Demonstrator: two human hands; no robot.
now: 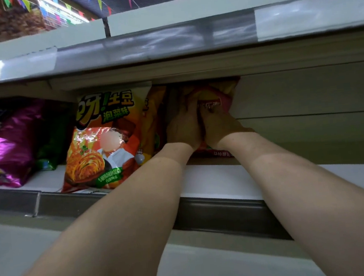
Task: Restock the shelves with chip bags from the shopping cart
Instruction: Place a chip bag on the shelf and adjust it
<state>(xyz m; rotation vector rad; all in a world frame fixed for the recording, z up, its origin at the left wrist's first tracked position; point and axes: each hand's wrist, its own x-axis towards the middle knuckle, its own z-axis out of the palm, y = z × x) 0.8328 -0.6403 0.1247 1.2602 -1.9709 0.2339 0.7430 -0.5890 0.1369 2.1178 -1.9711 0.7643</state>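
Note:
Both my arms reach deep into the middle shelf (215, 181). My left hand (184, 128) and my right hand (219, 128) sit side by side at the back, fingers curled into a yellow and red chip bag (215, 97) that stands against the rear wall. Its lower edge shows under my wrists. Just left of it stands another yellow bag (153, 118), and in front of that an orange kimchi-flavour chip bag (102, 140) stands upright at the shelf's front edge. The shopping cart is out of view.
A purple foil bag (12, 144) and a green bag (51, 140) lie at the shelf's left. The upper shelf's edge with its price strip (168, 40) hangs low overhead. White shelf surface (345, 180) shows to the right of my arms.

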